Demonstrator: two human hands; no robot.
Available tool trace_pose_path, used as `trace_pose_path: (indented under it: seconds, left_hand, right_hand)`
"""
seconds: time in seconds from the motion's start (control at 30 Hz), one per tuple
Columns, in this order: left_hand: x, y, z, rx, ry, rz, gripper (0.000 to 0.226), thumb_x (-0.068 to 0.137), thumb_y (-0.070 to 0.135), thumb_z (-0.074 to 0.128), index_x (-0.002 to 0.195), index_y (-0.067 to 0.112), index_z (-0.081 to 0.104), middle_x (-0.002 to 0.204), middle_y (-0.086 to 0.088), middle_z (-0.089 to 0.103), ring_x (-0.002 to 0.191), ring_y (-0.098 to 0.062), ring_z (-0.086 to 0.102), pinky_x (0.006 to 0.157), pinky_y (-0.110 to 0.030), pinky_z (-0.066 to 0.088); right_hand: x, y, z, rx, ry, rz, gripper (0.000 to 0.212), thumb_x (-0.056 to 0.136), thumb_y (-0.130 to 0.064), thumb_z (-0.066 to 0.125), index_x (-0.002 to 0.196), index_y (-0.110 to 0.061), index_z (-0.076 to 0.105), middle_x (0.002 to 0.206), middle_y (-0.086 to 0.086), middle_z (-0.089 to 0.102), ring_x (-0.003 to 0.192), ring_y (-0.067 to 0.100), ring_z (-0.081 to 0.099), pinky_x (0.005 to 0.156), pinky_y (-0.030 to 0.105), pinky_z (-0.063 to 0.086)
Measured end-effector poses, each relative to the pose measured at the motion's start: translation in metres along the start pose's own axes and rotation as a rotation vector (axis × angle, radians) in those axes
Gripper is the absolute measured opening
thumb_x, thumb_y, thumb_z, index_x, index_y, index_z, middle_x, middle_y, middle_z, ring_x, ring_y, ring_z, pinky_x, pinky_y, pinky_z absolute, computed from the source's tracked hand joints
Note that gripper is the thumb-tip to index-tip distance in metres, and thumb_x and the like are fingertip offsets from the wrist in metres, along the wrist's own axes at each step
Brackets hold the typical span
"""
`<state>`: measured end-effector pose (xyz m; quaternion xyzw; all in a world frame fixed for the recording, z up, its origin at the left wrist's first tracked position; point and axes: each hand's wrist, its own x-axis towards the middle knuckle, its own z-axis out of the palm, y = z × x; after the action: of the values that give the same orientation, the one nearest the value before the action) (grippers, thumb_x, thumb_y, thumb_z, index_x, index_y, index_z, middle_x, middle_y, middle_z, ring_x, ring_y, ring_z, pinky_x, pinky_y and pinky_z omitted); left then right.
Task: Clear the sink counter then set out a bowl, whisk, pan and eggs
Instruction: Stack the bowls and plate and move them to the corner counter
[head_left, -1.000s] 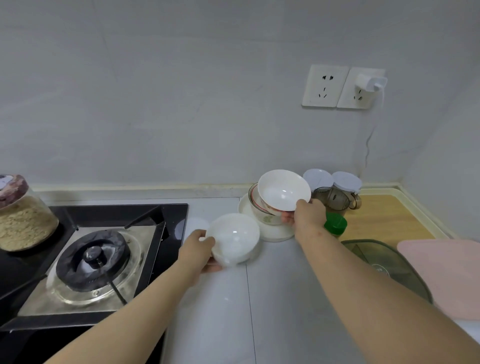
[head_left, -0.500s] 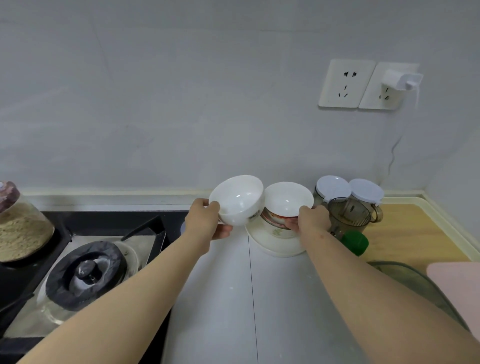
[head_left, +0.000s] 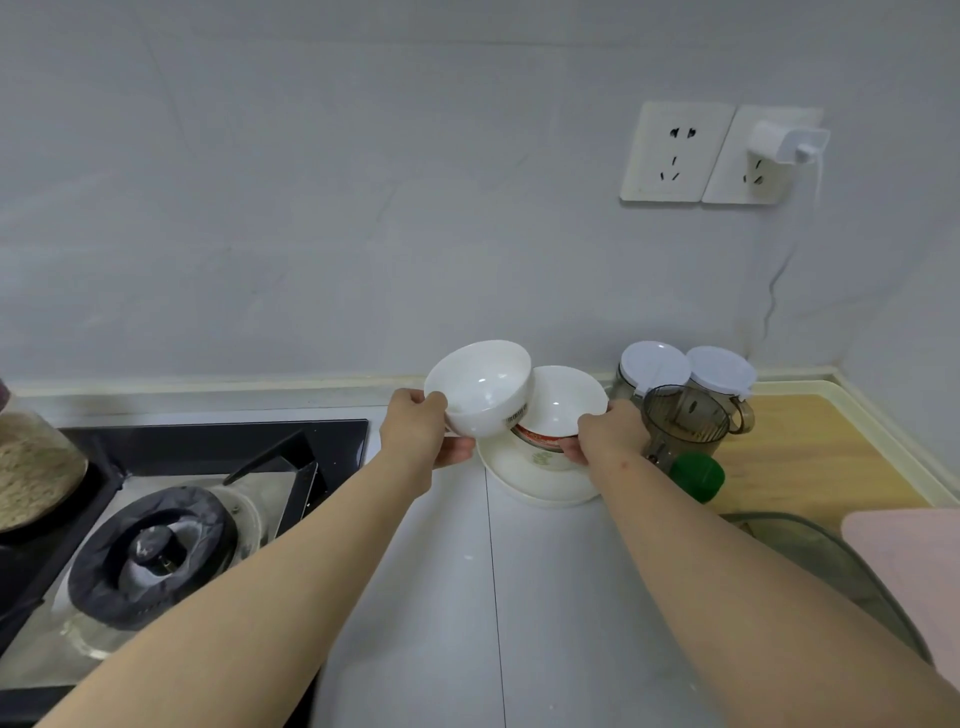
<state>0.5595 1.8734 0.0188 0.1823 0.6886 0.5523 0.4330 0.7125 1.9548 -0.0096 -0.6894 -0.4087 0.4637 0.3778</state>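
Grey counter (head_left: 415, 597), left hand (head_left: 415, 434) grips tilted white bowl (head_left: 480, 389), right hand (head_left: 610, 434) grips empty stacked bowl (head_left: 558, 402)

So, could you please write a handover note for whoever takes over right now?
Left hand grips a white bowl, lifted and tilted beside the stack.
Right hand holds the stack's top bowl, nested in a patterned bowl on a white plate by the wall.
Done: bowls gathered at the back.
To do: set this bowl on the stack; whisk, pan, eggs not in view.
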Motion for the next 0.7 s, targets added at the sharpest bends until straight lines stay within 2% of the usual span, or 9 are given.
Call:
trace_pose_path:
  seconds: [0.13, 0.2, 0.27, 0.3, 0.33, 0.43, 0.57, 0.63, 0.7]
  left_hand:
    - [0.001, 0.003, 0.003, -0.045, -0.011, -0.009, 0.016, 0.093, 0.007, 0.038, 0.109, 0.007, 0.041, 0.088, -0.008, 0.049, 0.054, -0.024, 0.058, 0.041, -0.023, 0.053]
    - [0.003, 0.006, 0.006, -0.038, -0.017, -0.001, 0.016, 0.093, 0.006, 0.040, 0.109, 0.007, 0.041, 0.086, -0.007, 0.048, 0.053, -0.023, 0.058, 0.039, -0.022, 0.052]
    - [0.006, 0.008, 0.010, -0.020, -0.020, 0.005, 0.017, 0.092, 0.006, 0.040, 0.109, 0.007, 0.041, 0.088, -0.007, 0.048, 0.052, -0.023, 0.058, 0.040, -0.023, 0.053]
    - [0.007, 0.010, 0.013, -0.013, -0.027, 0.010, 0.017, 0.092, 0.006, 0.040, 0.109, 0.007, 0.041, 0.088, -0.007, 0.048, 0.052, -0.023, 0.058, 0.041, -0.024, 0.054]
    - [0.008, 0.011, 0.017, -0.007, -0.034, 0.018, 0.017, 0.091, 0.006, 0.040, 0.109, 0.007, 0.041, 0.088, -0.007, 0.048, 0.051, -0.023, 0.059, 0.043, -0.025, 0.055]
    - [0.013, 0.018, 0.030, 0.038, -0.053, 0.060, 0.018, 0.090, 0.005, 0.041, 0.108, 0.006, 0.043, 0.087, -0.010, 0.051, 0.040, -0.019, 0.060, 0.043, -0.025, 0.055]
    - [0.014, 0.024, 0.049, 0.160, -0.101, 0.099, 0.005, 0.089, 0.006, 0.042, 0.093, 0.008, 0.044, 0.085, -0.015, 0.057, 0.033, -0.016, 0.058, 0.041, -0.023, 0.054]
    - [0.014, 0.023, 0.056, 0.214, -0.122, 0.124, 0.009, 0.089, 0.005, 0.043, 0.082, 0.011, 0.042, 0.077, -0.012, 0.055, 0.032, -0.015, 0.056, 0.041, -0.023, 0.053]
    - [0.017, 0.021, 0.061, 0.248, -0.133, 0.139, 0.011, 0.089, 0.005, 0.044, 0.081, 0.011, 0.041, 0.075, -0.011, 0.054, 0.031, -0.014, 0.055, 0.041, -0.024, 0.052]
  right_hand:
    - [0.003, 0.004, 0.001, -0.138, -0.012, -0.073, 0.050, 0.083, 0.003, 0.044, 0.131, -0.013, 0.041, 0.118, 0.019, 0.059, 0.077, 0.035, 0.067, 0.041, 0.026, 0.046]
    - [0.002, 0.004, 0.000, -0.147, -0.026, -0.090, 0.046, 0.088, -0.003, 0.045, 0.133, -0.015, 0.040, 0.121, 0.018, 0.057, 0.082, 0.034, 0.066, 0.045, 0.027, 0.047]
    - [0.002, 0.002, -0.002, -0.156, -0.023, -0.088, 0.042, 0.094, -0.014, 0.044, 0.135, -0.014, 0.040, 0.129, 0.016, 0.053, 0.100, 0.035, 0.061, 0.072, 0.037, 0.055]
    - [0.001, 0.000, -0.004, -0.150, -0.011, -0.081, 0.041, 0.096, -0.019, 0.041, 0.137, -0.014, 0.040, 0.133, 0.015, 0.050, 0.111, 0.034, 0.055, 0.086, 0.039, 0.050]
    - [0.000, -0.001, -0.006, -0.128, 0.004, -0.081, 0.039, 0.098, -0.022, 0.038, 0.136, -0.013, 0.042, 0.134, 0.013, 0.050, 0.118, 0.032, 0.050, 0.091, 0.037, 0.044]
    - [-0.002, -0.006, -0.008, 0.027, 0.043, -0.166, 0.039, 0.101, -0.032, 0.032, 0.128, -0.012, 0.050, 0.122, 0.008, 0.055, 0.114, 0.026, 0.049, 0.089, 0.032, 0.037]
    - [0.001, -0.014, -0.008, 0.176, 0.004, -0.253, 0.040, 0.096, -0.047, 0.034, 0.116, -0.021, 0.057, 0.098, -0.001, 0.048, 0.092, 0.018, 0.041, 0.082, 0.031, 0.033]
    - [0.002, -0.018, -0.012, 0.125, -0.046, -0.264, 0.029, 0.095, -0.040, 0.042, 0.110, -0.022, 0.059, 0.098, 0.000, 0.052, 0.091, 0.018, 0.044, 0.081, 0.029, 0.034]
    - [0.003, -0.019, -0.017, 0.020, -0.052, -0.290, 0.027, 0.094, -0.023, 0.046, 0.116, -0.016, 0.060, 0.101, 0.000, 0.056, 0.094, 0.016, 0.046, 0.081, 0.026, 0.034]
